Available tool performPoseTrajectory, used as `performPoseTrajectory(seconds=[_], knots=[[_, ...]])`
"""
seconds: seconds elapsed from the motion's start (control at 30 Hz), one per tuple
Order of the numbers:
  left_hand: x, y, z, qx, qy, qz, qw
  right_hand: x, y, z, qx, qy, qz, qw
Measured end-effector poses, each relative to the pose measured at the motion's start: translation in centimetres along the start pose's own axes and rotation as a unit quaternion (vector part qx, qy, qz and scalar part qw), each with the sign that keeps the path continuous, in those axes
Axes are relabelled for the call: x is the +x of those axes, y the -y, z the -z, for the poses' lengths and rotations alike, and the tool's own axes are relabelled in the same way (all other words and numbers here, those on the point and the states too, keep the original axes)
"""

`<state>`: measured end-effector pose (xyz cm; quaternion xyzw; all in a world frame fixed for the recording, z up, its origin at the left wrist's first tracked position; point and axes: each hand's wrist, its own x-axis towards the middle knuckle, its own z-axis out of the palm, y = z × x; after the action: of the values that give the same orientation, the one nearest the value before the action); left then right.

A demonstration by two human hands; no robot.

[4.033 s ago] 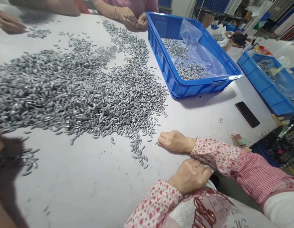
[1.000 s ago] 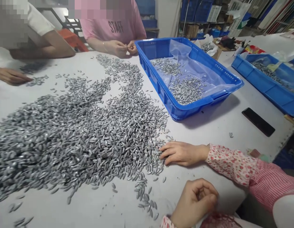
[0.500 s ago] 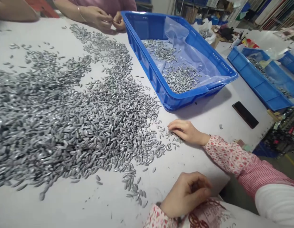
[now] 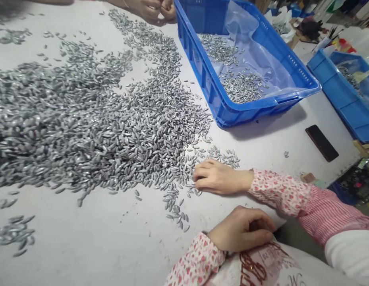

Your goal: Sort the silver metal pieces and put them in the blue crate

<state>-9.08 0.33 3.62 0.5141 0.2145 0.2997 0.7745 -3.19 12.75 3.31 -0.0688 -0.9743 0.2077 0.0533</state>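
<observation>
A wide heap of small silver oval pieces (image 4: 91, 115) covers the white table (image 4: 113, 246). My right hand (image 4: 217, 176) lies at the heap's near right edge, fingers curled together, fingertips among loose pieces. What they hold, if anything, is hidden. A small strewn patch of pieces (image 4: 226, 155) lies just beyond it. My left hand (image 4: 240, 234) rests at the table's near edge, fingers curled shut over the palm, above a white plastic bag with red print (image 4: 261, 266). Its contents are hidden.
A blue crate (image 4: 220, 107) lined with clear film and holding silver pieces stands right of the heap. A second blue crate (image 4: 348, 107) is at far right. A black phone (image 4: 321, 142) lies near the table's right edge. Another person's hands (image 4: 154, 8) work at the far side.
My right hand has drawn back from near the crate to the heap's near edge, leaving a small scatter of pieces behind. My left hand stays curled at the table edge.
</observation>
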Motion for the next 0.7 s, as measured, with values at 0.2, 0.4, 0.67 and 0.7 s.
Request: performPoseTrajectory(seconds=[0.2, 0.4, 0.67, 0.7], knots=[[0.2, 0.1, -0.6, 0.020, 0.015, -0.014, 1.000, -6.3, -0.6, 1.4, 0.055, -0.037, -0.055, 0.996], [0.5, 0.0, -1.0, 0.030, 0.026, -0.001, 0.999, -9.1, -1.6, 2.2, 0.101, -0.178, -0.162, 0.965], [0.7, 0.7, -1.7, 0.075, 0.027, -0.003, 0.997, -4.8, -0.4, 1.2, 0.019, -0.116, -0.103, 0.988], [0.8, 0.8, -1.8, 0.081, 0.025, 0.000, 0.996, -4.2, 0.0, 0.9, 0.002, -0.077, -0.103, 0.992]])
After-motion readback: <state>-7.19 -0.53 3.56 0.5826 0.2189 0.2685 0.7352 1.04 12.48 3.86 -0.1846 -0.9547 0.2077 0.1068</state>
